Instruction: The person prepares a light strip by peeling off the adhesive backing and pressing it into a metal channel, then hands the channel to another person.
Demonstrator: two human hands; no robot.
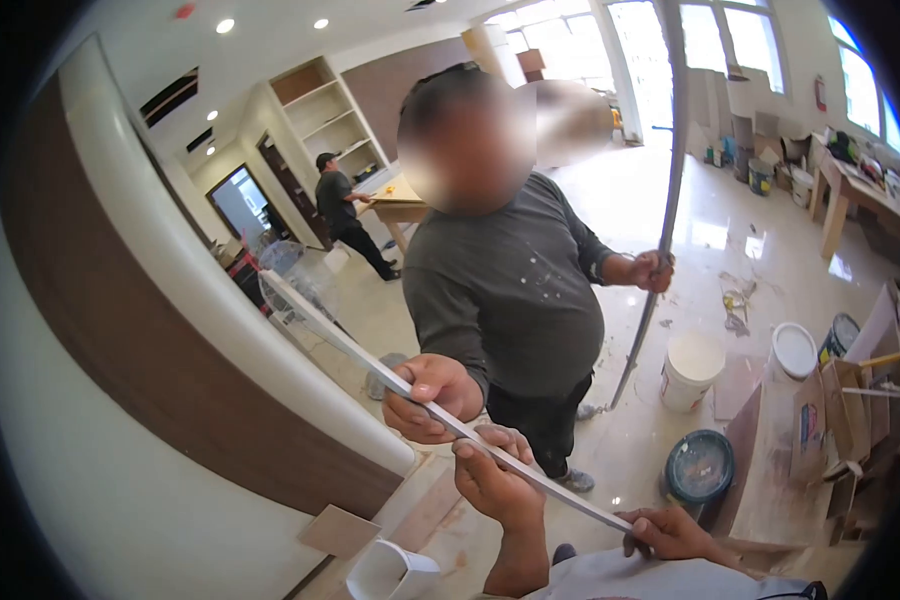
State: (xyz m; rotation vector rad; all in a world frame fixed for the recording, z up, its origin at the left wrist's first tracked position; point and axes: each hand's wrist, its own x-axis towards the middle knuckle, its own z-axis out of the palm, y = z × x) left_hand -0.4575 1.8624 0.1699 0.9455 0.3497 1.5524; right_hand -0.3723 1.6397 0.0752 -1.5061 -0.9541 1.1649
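Note:
A long, thin whitish strip [560, 482] runs slantwise from the far left down to the bottom right. My left hand [500, 482] is wrapped round its middle, with the palm turned up. Near the strip's lower end, my right hand [670, 534] pinches it between thumb and fingers. Just beyond my left hand, a co-worker's hand [432, 396] grips the same strip. That co-worker's other hand [642, 270] holds a long grey bar [670, 190] upright, its foot close to the floor.
A curved white and brown panel [220, 310] fills the left side. White bucket [692, 370], dark-lidded bucket [700, 467] and cardboard boxes [808, 430] stand right. A white container [390, 572] lies below. Another person [345, 215] works at a table behind.

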